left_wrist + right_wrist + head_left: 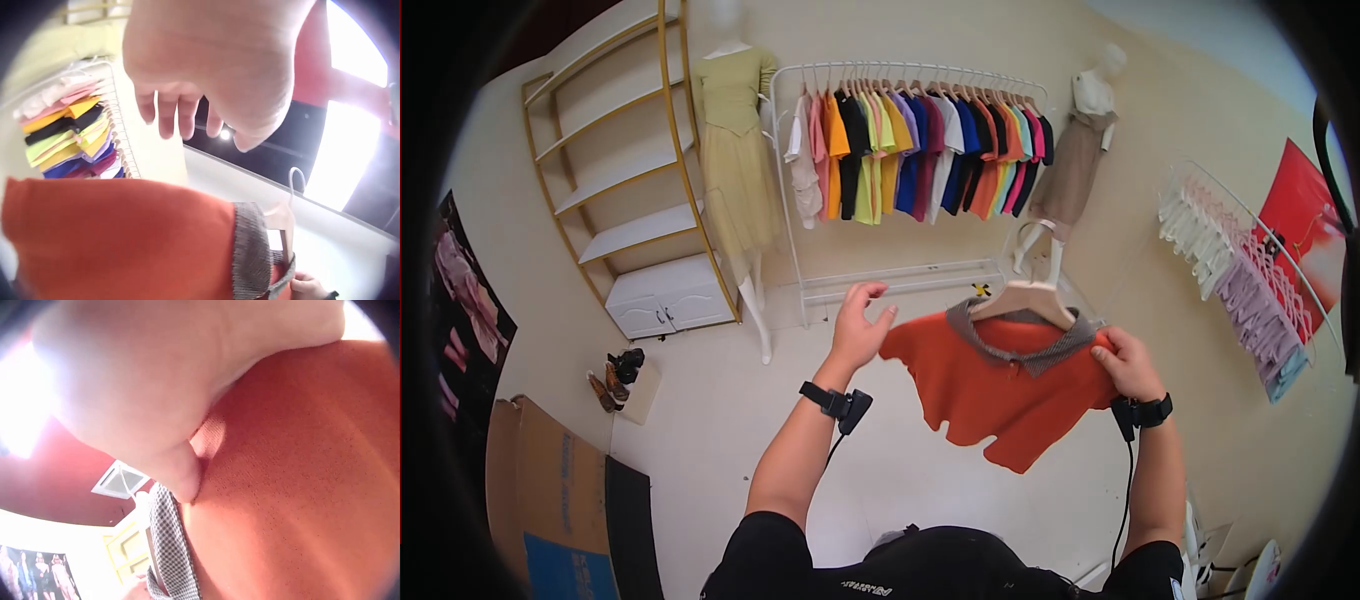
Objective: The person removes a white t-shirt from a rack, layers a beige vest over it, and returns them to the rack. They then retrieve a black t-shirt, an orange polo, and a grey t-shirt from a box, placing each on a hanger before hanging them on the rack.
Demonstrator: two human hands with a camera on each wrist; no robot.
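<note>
An orange-red polo shirt (1010, 385) with a grey checked collar (1040, 352) hangs in front of the person on a pale wooden hanger (1025, 298). The right hand (1128, 362) grips the shirt at its right shoulder, thumb lying on the front of the fabric. In the right wrist view the thumb (178, 472) presses the cloth beside the checked collar (170, 540). Off the shirt's left shoulder, the left hand (862, 325) is raised with loosely bent fingers and nothing in it. The left wrist view shows this hand (212, 69) above the orange shoulder (125, 234).
A white rack (795, 250) with many coloured T-shirts stands ahead, between a mannequin in a yellow dress (735, 150) and another in a brown skirt (1065, 170). Gold-framed shelves (620, 180) stand left, cardboard (550, 490) lower left. Pastel garments (1240, 280) hang at right.
</note>
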